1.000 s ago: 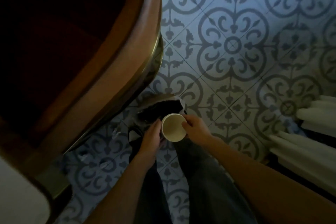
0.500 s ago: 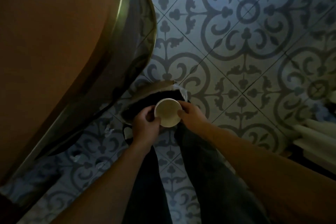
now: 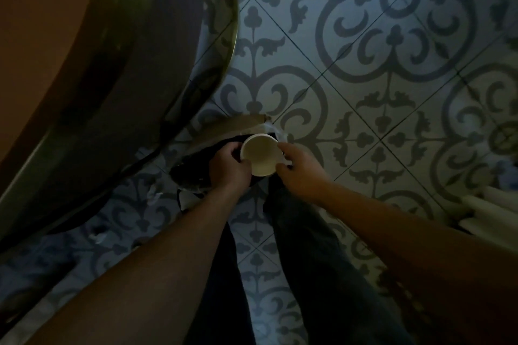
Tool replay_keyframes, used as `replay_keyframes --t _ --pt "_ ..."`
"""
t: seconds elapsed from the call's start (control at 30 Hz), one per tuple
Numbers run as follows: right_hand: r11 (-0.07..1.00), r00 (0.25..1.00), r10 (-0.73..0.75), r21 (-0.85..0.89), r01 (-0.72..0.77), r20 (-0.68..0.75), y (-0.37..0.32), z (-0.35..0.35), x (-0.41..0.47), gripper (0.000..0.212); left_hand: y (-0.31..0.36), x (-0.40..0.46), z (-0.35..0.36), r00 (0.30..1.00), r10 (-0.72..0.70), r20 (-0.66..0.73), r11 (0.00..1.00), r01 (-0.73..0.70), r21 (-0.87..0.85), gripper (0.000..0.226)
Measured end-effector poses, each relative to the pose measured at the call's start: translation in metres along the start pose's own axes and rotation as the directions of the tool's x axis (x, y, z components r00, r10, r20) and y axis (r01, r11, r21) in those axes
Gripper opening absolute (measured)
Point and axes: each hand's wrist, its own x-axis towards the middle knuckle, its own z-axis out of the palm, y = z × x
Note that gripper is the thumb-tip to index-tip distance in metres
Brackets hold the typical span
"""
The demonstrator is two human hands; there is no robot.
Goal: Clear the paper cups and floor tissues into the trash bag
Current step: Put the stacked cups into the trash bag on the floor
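A white paper cup (image 3: 259, 154), mouth up and empty inside, is held between both hands over the dark opening of the trash bag (image 3: 196, 169). My left hand (image 3: 228, 166) grips the cup's left side and also seems to pinch the bag's edge. My right hand (image 3: 298, 169) holds the cup's right rim. The bag's pale rim (image 3: 246, 122) shows just beyond the cup. Small white tissue scraps (image 3: 153, 194) lie on the patterned floor to the left of the bag.
A round brown table with a metal edge band (image 3: 224, 45) overhangs the left side. Folded white cloth (image 3: 487, 204) sits at the right edge. My dark trouser legs (image 3: 302, 246) stand below the hands on the patterned tile floor (image 3: 364, 92).
The view has tilted down and moved closer to the table. The cup has shifted slightly farther over the bag opening, both hands still on it.
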Motion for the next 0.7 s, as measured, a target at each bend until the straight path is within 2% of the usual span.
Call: replay_keyframes --t 0.2,0.3,0.5,0.7 --pt "0.958 0.982 -0.063 -0.265 0.110 0.181 0.001 -0.005 0.010 0.059 -0.006 0.016 0.009 0.998 -0.061 0.013 0.998 0.060 0.031 0.047" --pt "0.925 0.971 -0.033 -0.360 0.119 0.236 0.003 -0.005 0.016 0.066 -0.009 0.021 0.010 0.989 -0.115 0.095 0.993 0.117 -0.017 0.052" --pt "0.894 0.973 -0.003 -0.435 0.105 0.229 0.007 -0.006 0.020 0.069 -0.007 0.026 0.010 0.967 -0.150 0.208 0.980 0.173 -0.098 0.046" --pt "0.876 0.978 -0.030 -0.465 0.125 0.206 0.000 -0.012 0.012 0.058 -0.006 0.017 0.003 0.978 -0.087 0.192 0.990 0.106 -0.096 0.043"
